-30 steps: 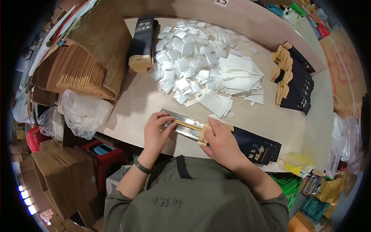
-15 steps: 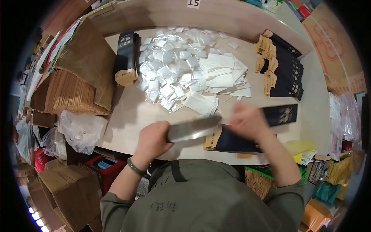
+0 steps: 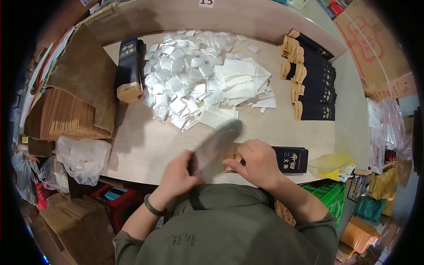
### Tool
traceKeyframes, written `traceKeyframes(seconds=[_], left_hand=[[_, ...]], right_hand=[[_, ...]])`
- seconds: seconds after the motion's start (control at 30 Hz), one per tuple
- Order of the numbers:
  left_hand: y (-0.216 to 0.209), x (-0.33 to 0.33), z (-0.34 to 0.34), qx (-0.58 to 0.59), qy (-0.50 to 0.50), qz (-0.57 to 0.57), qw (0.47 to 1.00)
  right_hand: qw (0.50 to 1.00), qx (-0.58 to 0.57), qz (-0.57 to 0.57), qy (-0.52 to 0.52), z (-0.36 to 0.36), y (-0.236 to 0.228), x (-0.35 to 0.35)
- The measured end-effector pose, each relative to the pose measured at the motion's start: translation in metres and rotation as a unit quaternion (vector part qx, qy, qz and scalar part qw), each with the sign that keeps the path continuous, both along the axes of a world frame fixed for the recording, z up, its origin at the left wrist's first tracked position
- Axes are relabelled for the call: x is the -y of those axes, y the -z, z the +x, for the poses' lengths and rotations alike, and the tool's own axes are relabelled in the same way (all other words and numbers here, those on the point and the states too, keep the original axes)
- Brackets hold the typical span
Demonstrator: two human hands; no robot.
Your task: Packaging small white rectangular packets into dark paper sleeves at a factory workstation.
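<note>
My left hand [image 3: 179,173] is closed round the lower end of a long silvery-grey strip with a rounded tip [image 3: 219,140]; motion blurs it, so its exact kind does not show. The strip slants up to the right above the table. My right hand [image 3: 257,162] lies over a stack of flat black-and-tan paper sleeves [image 3: 291,160] at the table's front edge. Its fingers are curled, with the thumb against the tan end. Beyond both hands are a heap of small clear-wrapped silvery packets [image 3: 176,104] and a pile of white paper packets [image 3: 238,81].
More black-and-tan sleeves [image 3: 316,110] lie overlapped in a row at the right. Another stack [image 3: 129,70] stands at the left beside an open carton [image 3: 84,66] of brown card. A crumpled plastic bag [image 3: 84,159] hangs at the left edge; a green crate [image 3: 324,194] is below right.
My right hand has let go of a black sleeve, now in the right-hand row, and come down onto the front stack. The strip in my left hand has tilted more upright. The view has shifted slightly.
</note>
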State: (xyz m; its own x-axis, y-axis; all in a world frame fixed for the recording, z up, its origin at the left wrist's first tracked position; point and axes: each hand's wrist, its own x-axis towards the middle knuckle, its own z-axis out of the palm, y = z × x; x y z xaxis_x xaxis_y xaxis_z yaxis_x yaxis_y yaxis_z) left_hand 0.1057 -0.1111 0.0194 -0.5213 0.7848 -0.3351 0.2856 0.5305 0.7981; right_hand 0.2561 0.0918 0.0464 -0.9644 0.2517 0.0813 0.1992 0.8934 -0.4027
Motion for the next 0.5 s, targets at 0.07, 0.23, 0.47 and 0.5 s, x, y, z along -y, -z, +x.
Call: traceKeyframes(seconds=[0.07,0.23,0.47,0.5], left_hand=[[0.014,0.012,-0.005,-0.164,-0.063,0.007,0.984],[0.018,0.038,-0.012,-0.195,0.037,0.029,0.98],[-0.004,0.017,-0.041,-0.202,0.185,0.05,0.961],[0.002,0.012,-0.049,-0.265,0.181,0.152,0.935]], right_hand=[[0.976,0.168,-0.13,0.05,-0.015,-0.009,0.003],[0.987,0.107,-0.089,0.08,-0.021,0.02,0.008],[0.973,0.116,-0.195,-0.044,-0.058,0.014,0.031],[0.969,0.137,-0.204,-0.03,-0.068,0.01,0.016]])
